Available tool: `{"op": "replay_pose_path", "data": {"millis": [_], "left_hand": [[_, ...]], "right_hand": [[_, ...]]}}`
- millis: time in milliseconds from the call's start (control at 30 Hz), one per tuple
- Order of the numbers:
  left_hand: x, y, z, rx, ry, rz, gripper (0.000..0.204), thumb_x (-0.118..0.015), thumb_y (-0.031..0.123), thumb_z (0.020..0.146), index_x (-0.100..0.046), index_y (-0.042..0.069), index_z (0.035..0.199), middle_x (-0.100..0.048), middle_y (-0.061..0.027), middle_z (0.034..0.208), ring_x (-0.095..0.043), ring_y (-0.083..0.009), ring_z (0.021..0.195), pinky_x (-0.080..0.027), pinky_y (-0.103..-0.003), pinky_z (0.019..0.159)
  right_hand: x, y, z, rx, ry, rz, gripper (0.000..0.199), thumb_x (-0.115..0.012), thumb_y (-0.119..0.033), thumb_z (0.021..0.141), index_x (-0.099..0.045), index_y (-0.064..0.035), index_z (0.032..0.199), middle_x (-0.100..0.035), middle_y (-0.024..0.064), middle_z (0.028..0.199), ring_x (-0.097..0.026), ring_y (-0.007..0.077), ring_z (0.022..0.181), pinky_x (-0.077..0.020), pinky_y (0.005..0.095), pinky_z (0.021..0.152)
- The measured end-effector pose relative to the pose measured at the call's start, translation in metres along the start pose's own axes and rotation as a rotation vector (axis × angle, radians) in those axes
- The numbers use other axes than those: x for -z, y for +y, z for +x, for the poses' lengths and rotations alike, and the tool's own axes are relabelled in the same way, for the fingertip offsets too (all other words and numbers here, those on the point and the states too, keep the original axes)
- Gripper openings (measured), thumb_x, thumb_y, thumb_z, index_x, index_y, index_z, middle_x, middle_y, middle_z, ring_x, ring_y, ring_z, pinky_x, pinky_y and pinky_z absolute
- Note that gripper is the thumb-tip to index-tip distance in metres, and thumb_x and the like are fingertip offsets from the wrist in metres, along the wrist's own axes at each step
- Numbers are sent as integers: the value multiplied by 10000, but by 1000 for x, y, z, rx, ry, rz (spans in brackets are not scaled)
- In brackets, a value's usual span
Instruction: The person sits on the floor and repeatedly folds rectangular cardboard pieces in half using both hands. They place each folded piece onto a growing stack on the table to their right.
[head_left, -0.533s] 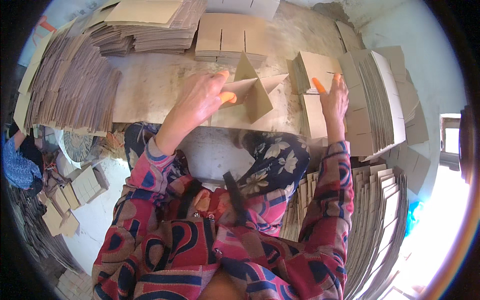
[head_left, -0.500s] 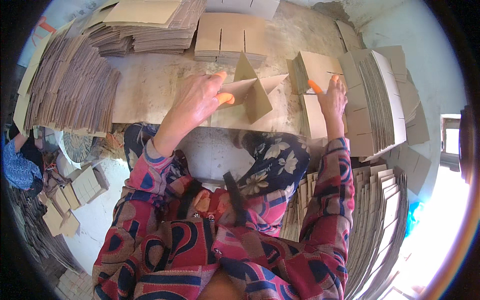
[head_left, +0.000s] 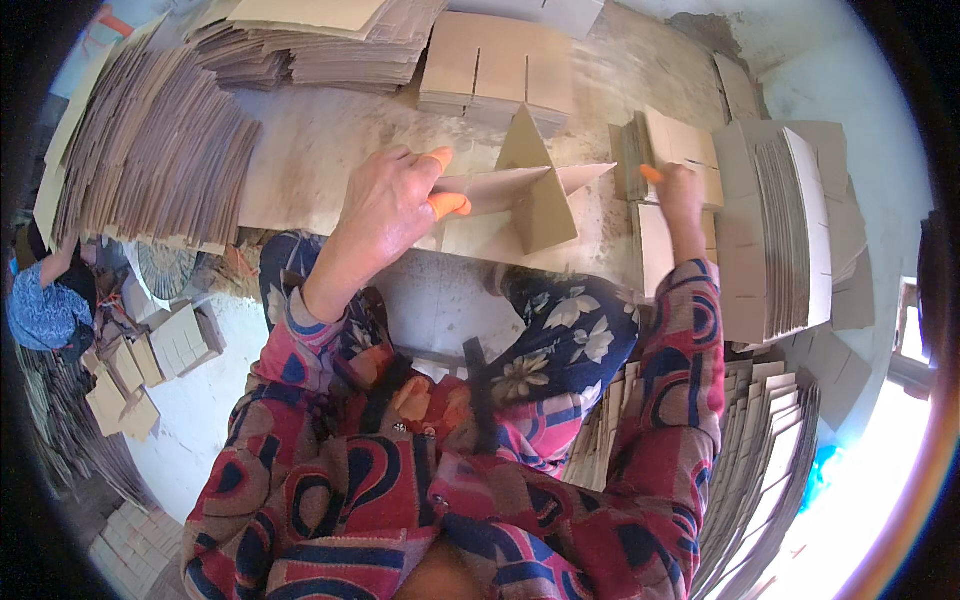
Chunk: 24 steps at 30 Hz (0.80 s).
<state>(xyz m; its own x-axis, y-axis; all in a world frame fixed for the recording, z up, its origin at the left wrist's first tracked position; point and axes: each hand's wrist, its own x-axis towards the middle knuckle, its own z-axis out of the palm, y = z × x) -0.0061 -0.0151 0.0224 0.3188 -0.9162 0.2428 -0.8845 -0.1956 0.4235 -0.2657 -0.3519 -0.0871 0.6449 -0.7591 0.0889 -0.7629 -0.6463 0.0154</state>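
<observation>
Near the bench's (head_left: 320,150) front edge, the half-folded card (head_left: 520,195) is pinned by the left hand (head_left: 385,215), fingers pressed together. The right hand (head_left: 680,195) pinches 1 sheet (head_left: 680,145) at the right-edge stack. The card should be held flat while flaps are creased.

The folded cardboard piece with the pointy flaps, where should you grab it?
Grip the folded cardboard piece by its flat strip, from the person's left, where the left hand already presses. The flaps stand up at the right end, so the low left strip is easier for fingers.
</observation>
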Motion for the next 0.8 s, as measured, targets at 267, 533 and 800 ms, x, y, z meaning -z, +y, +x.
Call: {"op": "replay_pose_path", "data": {"millis": [267,533,800], "left_hand": [[10,-17,-13,-26,80,-76,514,-821,270,647,-666,-41,1026,-642,-174,767,-609,-318,737,-480,-395,659],[-4,-35,-24,-7,88,-247,240,-747,154,752,-708,22,949,-670,-188,840,-629,-332,743,-485,-383,652],[-7,-35,-20,-34,63,-341,136,-688,87,800,-690,-3,902,-646,-206,756,-642,-348,690,-485,-383,621]], "right_hand": [[133,-10,-28,30,679,64,300,-628,-165,910,-637,-75,1196,-689,203,863,-610,170,516,-493,283,449],[263,-144,-85,69,376,1150,426,-594,48,855,-573,24,1280,-682,145,1047,-584,94,529,-448,195,428],[263,-170,-91,91,198,1110,413,-615,9,867,-565,51,1275,-682,92,814,-549,64,492,-412,175,403]]}}
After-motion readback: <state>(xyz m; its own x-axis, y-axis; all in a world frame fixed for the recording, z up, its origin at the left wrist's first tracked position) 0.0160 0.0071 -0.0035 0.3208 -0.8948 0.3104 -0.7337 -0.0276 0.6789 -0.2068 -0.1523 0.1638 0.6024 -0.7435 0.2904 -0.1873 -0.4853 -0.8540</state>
